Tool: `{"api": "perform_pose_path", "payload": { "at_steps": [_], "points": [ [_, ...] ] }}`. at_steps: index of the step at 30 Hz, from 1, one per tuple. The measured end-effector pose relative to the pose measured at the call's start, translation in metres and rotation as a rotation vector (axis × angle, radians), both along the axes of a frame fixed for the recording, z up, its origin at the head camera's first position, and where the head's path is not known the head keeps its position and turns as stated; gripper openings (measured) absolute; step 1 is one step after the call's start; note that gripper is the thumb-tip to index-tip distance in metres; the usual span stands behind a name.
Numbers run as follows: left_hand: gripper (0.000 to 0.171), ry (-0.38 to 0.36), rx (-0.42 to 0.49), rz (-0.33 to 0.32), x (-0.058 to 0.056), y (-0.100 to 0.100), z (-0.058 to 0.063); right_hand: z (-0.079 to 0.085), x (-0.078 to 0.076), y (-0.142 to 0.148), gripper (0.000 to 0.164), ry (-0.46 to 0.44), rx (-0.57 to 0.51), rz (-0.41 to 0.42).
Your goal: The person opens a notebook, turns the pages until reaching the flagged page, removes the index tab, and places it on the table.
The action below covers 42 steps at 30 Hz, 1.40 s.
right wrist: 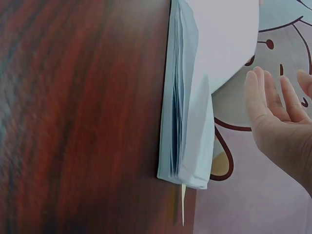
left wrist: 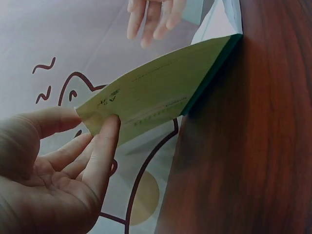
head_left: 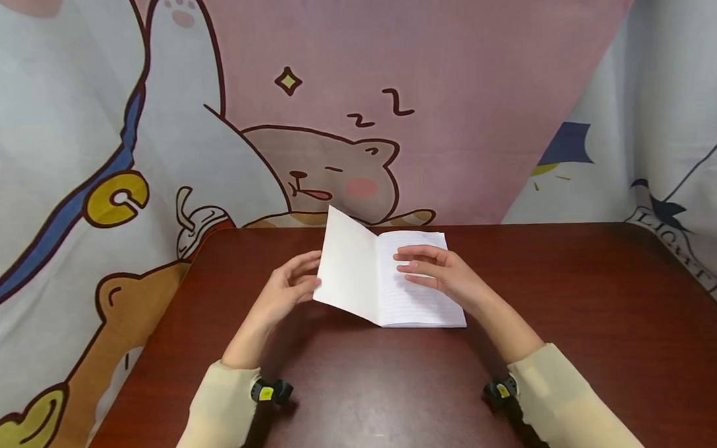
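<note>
Biggest thing on my feed is the printed cloth [head_left: 448,69] behind everything, pink & white w/ a sleeping cartoon cat, two Zs & a yellow bell on a blue band. In front of it I've got the table [head_left: 587,308], dk reddish-brown wood grain, shiny nr the front. Next size down, two cream sleeves reach in from the bottom, L sleeve [head_left: 217,413] & R sleeve [head_left: 572,394]. B/w the hands, abt mid-table & toward the far edge, I see the notebook [head_left: 421,307] lying open on the wood, ruled page on the R. Its cover [head_left: 351,270] is raised at a slant on the L, plain white inside; L wrist cam gives me the outside, yellow-green w/ small print, too blurry to read. L hand [head_left: 286,289] is pinching the cover's outer edge b/w thumb & fingers. R hand [head_left: 440,270] is over the ruled page, fingers spread & loosely bent; R wrist cam shows me a gap b/w it & the pages. Smaller stuff: black wrist units w/ yellow squares nr the cuffs, L unit [head_left: 272,390] & R unit [head_left: 499,390]. Then a dk green spine strip [left wrist: 212,75] along the fold, & a thin pale tail [right wrist: 183,204] poking out past the page ends.
</note>
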<state>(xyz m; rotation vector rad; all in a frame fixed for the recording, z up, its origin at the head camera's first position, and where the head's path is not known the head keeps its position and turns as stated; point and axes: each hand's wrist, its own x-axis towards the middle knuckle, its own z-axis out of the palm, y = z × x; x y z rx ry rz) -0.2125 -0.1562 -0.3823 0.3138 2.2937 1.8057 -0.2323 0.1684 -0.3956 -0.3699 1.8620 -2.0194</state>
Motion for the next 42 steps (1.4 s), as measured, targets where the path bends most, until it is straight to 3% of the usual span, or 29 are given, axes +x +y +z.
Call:
{"api": "perform_pose_path", "payload": {
  "at_steps": [28,34,42],
  "points": [
    [0.056,-0.055,-0.042,0.036,-0.002,-0.022,-0.031,0.009,-0.010,0.034,0.045,0.050,0.066,-0.137],
    [0.056,-0.084,-0.111,0.031,-0.004,-0.029,-0.041,0.009,-0.008,0.042,0.046,0.057,0.090,-0.167],
    [0.054,-0.097,-0.177,0.017,-0.009,-0.033,-0.052,0.002,-0.009,0.050,0.041,0.033,0.039,-0.244]
  ]
}}
